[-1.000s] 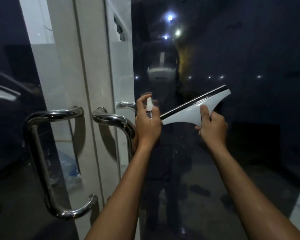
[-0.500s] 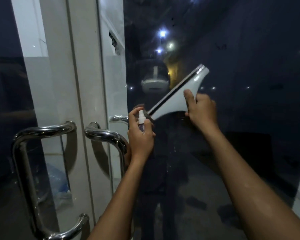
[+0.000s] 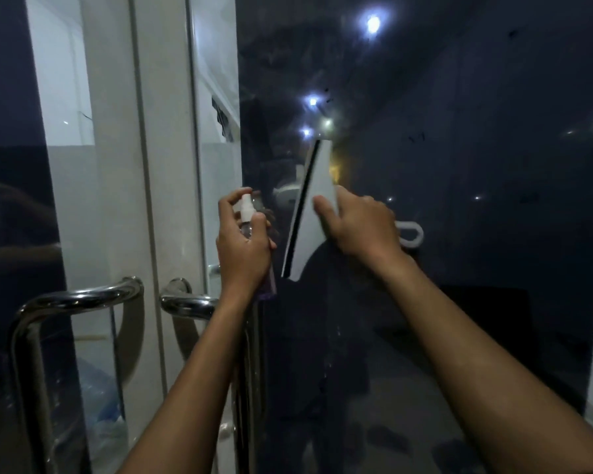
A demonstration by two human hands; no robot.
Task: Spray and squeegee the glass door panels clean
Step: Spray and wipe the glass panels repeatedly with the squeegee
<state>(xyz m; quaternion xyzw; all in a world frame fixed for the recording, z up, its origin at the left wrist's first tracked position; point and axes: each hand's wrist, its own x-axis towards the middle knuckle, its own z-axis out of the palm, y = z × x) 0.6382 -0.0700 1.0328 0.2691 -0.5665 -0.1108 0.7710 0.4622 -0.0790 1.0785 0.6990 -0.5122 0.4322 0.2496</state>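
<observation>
The dark glass door panel (image 3: 459, 200) fills the right of the view and reflects ceiling lights. My left hand (image 3: 242, 248) grips a small clear spray bottle (image 3: 248, 213) with a white nozzle, index finger raised over the top, close to the panel's left edge. My right hand (image 3: 360, 227) holds a white squeegee (image 3: 314, 206) by its handle. The squeegee stands nearly upright against the glass, its black rubber blade along the left side. The looped end of the handle (image 3: 412, 234) sticks out to the right of my hand.
A second glass panel (image 3: 14, 234) is at the left. Two chrome pull handles (image 3: 79, 299) (image 3: 189, 302) flank the white door frame (image 3: 117, 200). Through the left glass, plastic bags (image 3: 100, 405) lie on the floor.
My right hand has turned the squeegee from slanted to nearly upright on the glass. My left hand with the bottle has held its place beside it.
</observation>
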